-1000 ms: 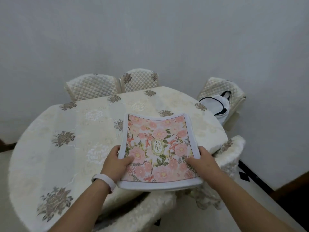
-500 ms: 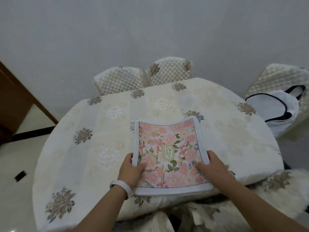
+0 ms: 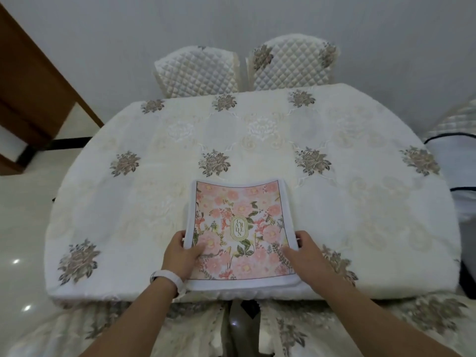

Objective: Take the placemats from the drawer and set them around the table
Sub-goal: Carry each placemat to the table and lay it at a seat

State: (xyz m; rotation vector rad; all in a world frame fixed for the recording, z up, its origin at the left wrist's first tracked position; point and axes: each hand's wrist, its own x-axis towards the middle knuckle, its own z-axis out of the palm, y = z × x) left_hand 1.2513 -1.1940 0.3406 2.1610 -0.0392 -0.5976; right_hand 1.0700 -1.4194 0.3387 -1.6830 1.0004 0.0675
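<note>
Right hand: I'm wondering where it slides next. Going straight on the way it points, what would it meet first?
The right hand points across the placemats; beyond lies only bare tablecloth, though depth is uncertain.

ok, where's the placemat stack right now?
In the head view, the placemats lie on the table at its near edge, centre, held between the left hand and right hand, opposite the two quilted chairs.
</note>
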